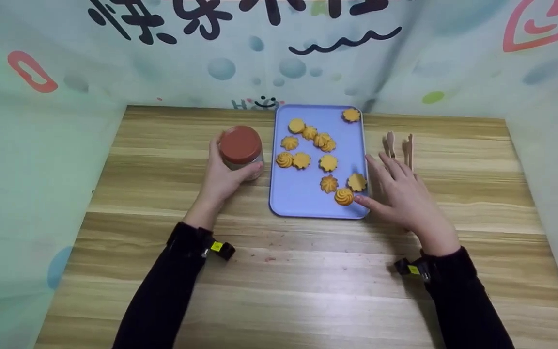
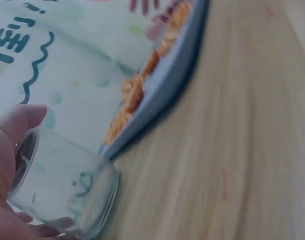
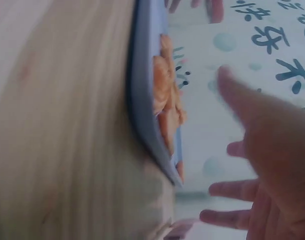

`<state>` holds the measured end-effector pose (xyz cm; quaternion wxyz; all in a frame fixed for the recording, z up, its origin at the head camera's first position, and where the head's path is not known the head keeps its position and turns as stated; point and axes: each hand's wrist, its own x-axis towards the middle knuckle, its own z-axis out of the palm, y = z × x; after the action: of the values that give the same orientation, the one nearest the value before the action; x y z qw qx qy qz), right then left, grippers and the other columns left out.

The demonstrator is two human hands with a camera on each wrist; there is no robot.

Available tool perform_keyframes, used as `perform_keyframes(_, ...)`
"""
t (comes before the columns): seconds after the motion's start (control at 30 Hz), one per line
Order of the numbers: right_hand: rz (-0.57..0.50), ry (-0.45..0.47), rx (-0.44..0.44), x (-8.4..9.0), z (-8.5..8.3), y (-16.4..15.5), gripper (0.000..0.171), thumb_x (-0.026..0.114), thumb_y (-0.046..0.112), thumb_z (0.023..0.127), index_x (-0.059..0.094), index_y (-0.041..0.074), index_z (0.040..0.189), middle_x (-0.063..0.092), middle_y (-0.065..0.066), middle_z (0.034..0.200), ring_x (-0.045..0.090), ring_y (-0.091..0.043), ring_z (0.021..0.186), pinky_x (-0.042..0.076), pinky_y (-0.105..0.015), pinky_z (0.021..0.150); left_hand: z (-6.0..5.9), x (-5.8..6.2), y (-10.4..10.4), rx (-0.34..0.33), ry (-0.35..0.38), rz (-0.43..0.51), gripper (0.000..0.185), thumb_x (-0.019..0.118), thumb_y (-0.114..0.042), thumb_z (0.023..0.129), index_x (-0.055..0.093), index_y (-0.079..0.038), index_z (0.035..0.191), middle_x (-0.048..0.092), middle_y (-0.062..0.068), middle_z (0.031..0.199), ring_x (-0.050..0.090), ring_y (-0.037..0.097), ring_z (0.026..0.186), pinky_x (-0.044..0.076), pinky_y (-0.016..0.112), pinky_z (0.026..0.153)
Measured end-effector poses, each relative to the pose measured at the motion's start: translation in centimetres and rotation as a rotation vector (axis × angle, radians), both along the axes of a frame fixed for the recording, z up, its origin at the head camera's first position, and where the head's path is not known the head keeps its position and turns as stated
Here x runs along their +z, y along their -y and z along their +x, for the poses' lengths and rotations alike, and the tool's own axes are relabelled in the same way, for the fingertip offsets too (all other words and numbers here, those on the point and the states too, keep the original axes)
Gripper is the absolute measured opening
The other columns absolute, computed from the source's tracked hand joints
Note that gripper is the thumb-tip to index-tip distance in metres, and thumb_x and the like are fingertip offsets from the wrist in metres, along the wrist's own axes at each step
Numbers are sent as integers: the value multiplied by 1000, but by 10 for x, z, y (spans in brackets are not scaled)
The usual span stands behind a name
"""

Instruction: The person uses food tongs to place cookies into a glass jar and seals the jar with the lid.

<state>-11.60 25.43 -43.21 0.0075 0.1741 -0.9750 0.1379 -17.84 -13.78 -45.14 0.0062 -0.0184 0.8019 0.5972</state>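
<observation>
My left hand [image 1: 222, 180] grips a clear glass jar [image 2: 67, 185] with a reddish-brown lid [image 1: 240, 144], left of the tray. In the left wrist view the jar looks empty, with thumb and fingers around it. A blue tray [image 1: 298, 196] carries several golden cookies [image 1: 328, 163], some star-shaped and some swirled. Over the tray's right edge my right hand [image 1: 402, 196] hovers with its fingers spread, holding nothing. Its thumb is close to a swirled cookie [image 1: 344, 197]; whether they touch I cannot tell.
Two small pinkish utensils, one of them a spoon-like piece [image 1: 391, 142], lie right of the tray, partly behind the right hand. Reddish crumbs [image 1: 270, 259] dot the wooden table [image 1: 308, 300] in front. A printed curtain [image 1: 177, 72] hangs behind the table.
</observation>
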Motion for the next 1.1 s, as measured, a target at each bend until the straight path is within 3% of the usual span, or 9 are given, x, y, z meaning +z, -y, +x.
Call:
perform_keyframes(0.1,-21,-7,7,2,-5,3,90,55,70,80,14,34,152,27,-15,155,28,-39,141,27,-67,108,1,8,-7,-2,-13,70,107,88,-26,65,20,-19,148,38,2,147,37,17,135,30,38,115)
perform_keyframes(0.23,-43,-27,17,8,-8,7,89,56,68,81,13,34,152,27,-13,156,27,-37,142,24,-63,112,4,18,-11,-9,-31,80,101,88,-19,65,28,-19,146,44,2,143,42,16,131,34,34,112)
perform_keyframes(0.4,-64,-41,26,16,-7,10,91,58,64,82,14,28,153,27,-11,156,25,-35,144,26,-65,110,10,27,-13,-4,-56,53,90,87,-17,64,38,-18,140,53,2,134,50,14,122,40,32,106)
perform_keyframes(0.57,-95,-50,40,26,-3,12,92,61,61,82,15,25,153,26,-10,156,21,-33,146,24,-62,113,25,39,-20,-25,-129,40,86,87,-19,64,41,-18,137,55,0,131,51,12,120,40,31,106)
perform_keyframes(0.73,-119,-103,59,38,3,16,91,64,57,82,14,28,153,28,-13,155,25,-33,144,25,-61,112,44,49,-34,-140,-204,87,89,88,-16,63,40,-16,138,54,2,132,51,13,122,37,34,109)
perform_keyframes(0.9,-143,-163,113,49,12,22,89,65,52,84,17,23,153,29,-8,155,24,-30,145,25,-55,115,66,54,-53,-258,-200,122,90,87,-13,62,39,-14,139,54,2,133,50,14,123,37,37,111)
perform_keyframes(1.1,-185,-244,208,58,20,28,87,68,45,84,23,14,151,33,-7,153,18,-24,148,6,-45,123,92,54,-78,-386,-149,173,88,87,-12,62,41,-18,137,55,-2,132,52,12,121,39,38,109)
